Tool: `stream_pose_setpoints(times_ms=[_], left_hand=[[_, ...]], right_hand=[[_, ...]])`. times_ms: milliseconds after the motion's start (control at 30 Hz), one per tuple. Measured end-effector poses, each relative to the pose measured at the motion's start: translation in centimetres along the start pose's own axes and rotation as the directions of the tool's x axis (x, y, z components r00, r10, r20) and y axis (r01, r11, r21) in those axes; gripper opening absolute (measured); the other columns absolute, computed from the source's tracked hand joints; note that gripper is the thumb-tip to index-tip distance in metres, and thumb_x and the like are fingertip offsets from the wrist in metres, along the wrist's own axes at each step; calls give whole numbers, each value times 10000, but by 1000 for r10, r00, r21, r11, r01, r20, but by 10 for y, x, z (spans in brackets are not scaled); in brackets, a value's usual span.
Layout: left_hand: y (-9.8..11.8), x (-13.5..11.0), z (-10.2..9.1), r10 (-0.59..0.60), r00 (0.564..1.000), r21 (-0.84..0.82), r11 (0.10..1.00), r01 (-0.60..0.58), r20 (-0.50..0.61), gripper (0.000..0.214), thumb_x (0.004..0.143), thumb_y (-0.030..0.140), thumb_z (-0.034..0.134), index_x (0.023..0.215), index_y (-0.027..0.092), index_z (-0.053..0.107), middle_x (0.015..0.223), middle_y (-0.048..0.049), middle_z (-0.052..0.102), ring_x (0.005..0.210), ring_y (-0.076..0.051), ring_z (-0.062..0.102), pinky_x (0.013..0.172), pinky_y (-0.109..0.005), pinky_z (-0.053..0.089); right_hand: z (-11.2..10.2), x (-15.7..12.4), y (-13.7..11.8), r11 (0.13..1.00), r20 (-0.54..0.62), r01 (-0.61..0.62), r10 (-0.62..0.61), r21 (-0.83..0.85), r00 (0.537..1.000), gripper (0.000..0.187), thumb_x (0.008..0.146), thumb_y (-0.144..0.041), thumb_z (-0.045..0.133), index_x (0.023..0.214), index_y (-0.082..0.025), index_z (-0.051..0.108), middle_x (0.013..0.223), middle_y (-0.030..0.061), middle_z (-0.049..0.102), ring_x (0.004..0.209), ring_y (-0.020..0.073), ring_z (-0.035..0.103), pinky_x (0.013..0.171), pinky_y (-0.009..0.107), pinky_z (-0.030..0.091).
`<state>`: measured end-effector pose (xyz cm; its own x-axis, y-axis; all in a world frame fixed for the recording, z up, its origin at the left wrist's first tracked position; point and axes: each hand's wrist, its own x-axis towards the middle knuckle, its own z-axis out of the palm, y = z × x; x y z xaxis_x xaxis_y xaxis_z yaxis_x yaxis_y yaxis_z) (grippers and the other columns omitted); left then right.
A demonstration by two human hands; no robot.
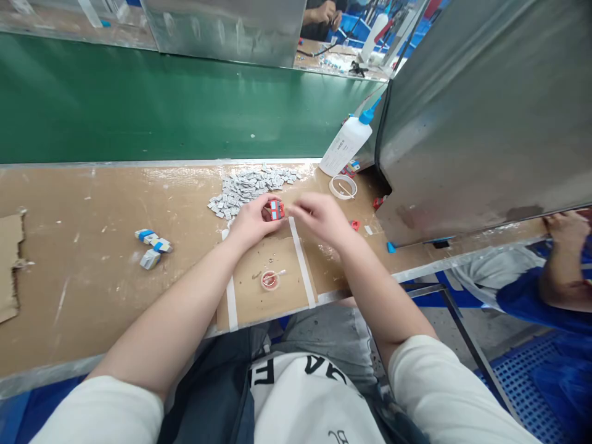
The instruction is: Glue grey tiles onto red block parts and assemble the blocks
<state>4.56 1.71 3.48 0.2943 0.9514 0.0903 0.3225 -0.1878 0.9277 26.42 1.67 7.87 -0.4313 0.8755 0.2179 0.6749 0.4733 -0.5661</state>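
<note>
In my left hand (250, 225) is a small red toy vehicle piece (276, 209) with light blue windows, gripped between thumb and fingers. My right hand (321, 216) is just right of it, its fingers pinched together; whatever they hold is too small to make out. Behind my left hand spreads a heap of small grey flat pieces (250, 186). Nearer to me, a small round dish (270, 281) with reddish content has a thin white-tipped stick across it. Another small red piece (354, 225) lies right of my right hand.
A white squeeze bottle (346, 145) with a blue nozzle leans behind a white ring-shaped item (343, 187). A green belt (185, 111) runs along the back. A metal panel (481, 123) bounds the right. White-and-blue pieces (155, 242) and torn cardboard (9, 265) lie left. Another person's hand (568, 228) shows far right.
</note>
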Motion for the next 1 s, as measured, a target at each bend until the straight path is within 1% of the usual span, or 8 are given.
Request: stream_pose_setpoints(times_ms=[67,233,367,567,667,767,867,1000], left_hand=[[2,-1,-1,0,1000,6,1000,0,-2,472,772,415,839,1195,261,695,861,25,707,745,-184,654,713,-297,489],[3,-2,-2,-18,1000,-19,1000,18,0,462,779,391,830,1202,267,693,774,47,671,692,-180,637,680,-295,483],[1,-2,-1,-12,1000,-29,1000,12,-9,447,777,386,842,1186,275,700,843,35,705,738,-187,663,706,-300,508],[-1,-2,-2,4,999,-28,1000,-5,-45,468,778,412,850,1200,275,701,943,6,743,788,-205,679,762,-331,535],[1,-2,-4,17,997,-50,999,-20,-74,461,798,449,836,1203,279,696,998,-11,761,818,-221,688,778,-347,544],[4,-3,-5,0,997,-54,999,-4,-81,454,806,465,820,1201,277,697,937,1,755,786,-223,680,761,-345,538],[6,-4,-4,-8,994,-43,999,3,-112,478,806,467,810,1223,264,694,918,5,743,764,-210,673,752,-329,535],[7,-5,-4,-30,982,-80,997,15,-187,558,819,493,807,1294,249,646,991,-16,749,800,-211,687,769,-331,547]], right_hand=[[-13,37,20,984,-82,-95,83,-148,993,240,1033,-337,631,903,-179,757,912,75,741,819,198,598,768,311,398],[-14,101,54,908,111,-197,253,-371,961,159,959,-187,677,999,-148,826,1042,99,806,903,207,659,844,302,437],[-2,105,56,850,128,-229,324,-475,937,187,973,-286,718,1090,-168,803,1109,103,795,945,217,667,843,299,458],[-1,92,41,816,81,-266,355,-513,931,146,1015,-251,662,1020,-135,750,1202,183,754,1059,272,688,884,339,498],[-3,72,22,901,-38,-299,302,-315,952,103,1008,-236,671,997,-143,715,1041,144,780,973,248,712,877,343,534],[5,45,4,978,-200,-177,197,110,960,168,1012,-339,671,964,-181,703,886,65,770,806,199,721,797,327,587],[22,24,-2,941,-336,-40,159,336,928,287,985,-481,689,949,-200,738,931,66,772,754,184,716,721,323,620],[40,16,1,848,-361,14,211,530,909,342,948,-548,718,989,-211,758,991,69,763,742,177,694,640,305,618]])
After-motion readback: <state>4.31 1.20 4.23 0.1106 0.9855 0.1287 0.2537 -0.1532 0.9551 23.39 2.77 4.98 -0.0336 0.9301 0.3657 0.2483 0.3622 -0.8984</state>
